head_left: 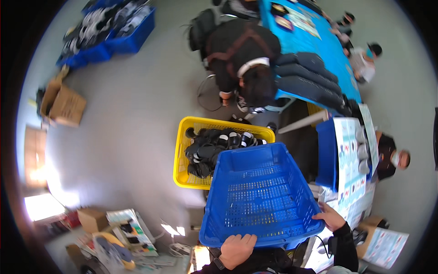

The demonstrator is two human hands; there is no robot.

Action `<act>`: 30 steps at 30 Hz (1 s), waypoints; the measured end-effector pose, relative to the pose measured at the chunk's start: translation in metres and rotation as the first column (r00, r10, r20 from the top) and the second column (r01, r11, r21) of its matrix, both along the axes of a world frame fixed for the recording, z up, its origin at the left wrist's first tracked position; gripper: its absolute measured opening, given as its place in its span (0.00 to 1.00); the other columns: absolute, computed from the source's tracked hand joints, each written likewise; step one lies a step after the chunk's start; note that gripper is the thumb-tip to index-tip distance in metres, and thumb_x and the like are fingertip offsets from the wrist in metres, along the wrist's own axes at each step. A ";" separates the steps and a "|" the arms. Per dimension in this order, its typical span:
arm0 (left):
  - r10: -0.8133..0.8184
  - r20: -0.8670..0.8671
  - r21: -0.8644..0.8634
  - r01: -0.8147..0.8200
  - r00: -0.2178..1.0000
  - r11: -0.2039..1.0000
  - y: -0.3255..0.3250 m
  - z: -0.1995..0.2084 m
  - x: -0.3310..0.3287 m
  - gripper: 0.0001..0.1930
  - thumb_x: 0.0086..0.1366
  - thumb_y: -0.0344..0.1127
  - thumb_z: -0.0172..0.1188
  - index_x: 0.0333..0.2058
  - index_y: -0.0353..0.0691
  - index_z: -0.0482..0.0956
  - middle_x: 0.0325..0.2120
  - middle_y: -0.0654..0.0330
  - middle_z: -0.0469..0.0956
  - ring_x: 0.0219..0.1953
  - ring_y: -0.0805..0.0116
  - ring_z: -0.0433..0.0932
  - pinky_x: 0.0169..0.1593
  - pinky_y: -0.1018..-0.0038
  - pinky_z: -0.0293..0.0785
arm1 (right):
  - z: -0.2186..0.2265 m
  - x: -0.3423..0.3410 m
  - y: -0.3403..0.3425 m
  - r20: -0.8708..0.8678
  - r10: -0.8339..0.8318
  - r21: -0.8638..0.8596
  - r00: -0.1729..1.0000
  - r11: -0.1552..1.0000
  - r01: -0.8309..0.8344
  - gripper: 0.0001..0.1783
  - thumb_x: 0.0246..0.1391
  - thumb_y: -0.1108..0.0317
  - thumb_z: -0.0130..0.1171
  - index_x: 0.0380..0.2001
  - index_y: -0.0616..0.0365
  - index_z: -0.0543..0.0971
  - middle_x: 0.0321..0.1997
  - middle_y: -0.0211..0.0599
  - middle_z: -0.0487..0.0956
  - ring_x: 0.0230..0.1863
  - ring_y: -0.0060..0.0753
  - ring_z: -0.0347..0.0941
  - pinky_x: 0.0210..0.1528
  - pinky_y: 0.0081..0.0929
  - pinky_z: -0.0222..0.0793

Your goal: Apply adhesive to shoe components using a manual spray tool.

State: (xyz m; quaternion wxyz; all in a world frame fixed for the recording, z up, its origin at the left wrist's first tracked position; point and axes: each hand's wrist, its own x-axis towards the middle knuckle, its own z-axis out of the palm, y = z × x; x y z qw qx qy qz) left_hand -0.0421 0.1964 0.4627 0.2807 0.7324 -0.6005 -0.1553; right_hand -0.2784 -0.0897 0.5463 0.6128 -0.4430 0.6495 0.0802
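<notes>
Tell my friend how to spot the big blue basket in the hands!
From the blue table at upper right, look to the lower middle. There, the left hand and right hand hold the blue basket by its rim. Unlike the yellow basket behind it, full of dark things, this one looks empty.

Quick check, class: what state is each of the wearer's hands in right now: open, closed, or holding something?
Left hand: closed over the near rim, holding the blue basket.
Right hand: holding that basket at its near right corner.
</notes>
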 end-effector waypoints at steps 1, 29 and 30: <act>-0.059 0.025 0.005 0.058 0.998 0.998 -0.011 0.007 -0.008 0.05 0.52 0.36 0.60 0.29 0.50 0.75 0.20 0.69 0.68 0.22 0.71 0.72 0.28 0.71 0.66 | -0.025 -0.040 -0.010 0.070 -0.054 0.200 0.996 0.979 0.039 0.42 0.46 0.83 0.63 0.66 0.73 0.61 0.64 0.54 0.72 0.62 0.41 0.73 0.65 0.36 0.71; 0.516 -0.679 0.478 -0.219 0.522 0.851 -0.121 -0.455 0.021 0.25 0.64 0.40 0.68 0.57 0.34 0.75 0.43 0.50 0.83 0.44 0.66 0.80 0.51 0.69 0.75 | -0.526 -0.201 -0.033 0.277 -0.065 -0.335 0.959 0.928 0.160 0.48 0.36 0.88 0.58 0.67 0.63 0.63 0.56 0.41 0.78 0.58 0.34 0.75 0.62 0.28 0.69; 0.523 -0.790 0.516 -0.115 0.320 0.849 -0.122 -0.462 0.025 0.28 0.63 0.42 0.71 0.57 0.34 0.75 0.48 0.49 0.82 0.49 0.62 0.80 0.54 0.68 0.73 | -0.536 -0.199 -0.037 0.209 -0.066 -0.359 0.976 0.923 0.139 0.48 0.36 0.88 0.58 0.67 0.62 0.63 0.55 0.42 0.79 0.56 0.35 0.76 0.61 0.29 0.70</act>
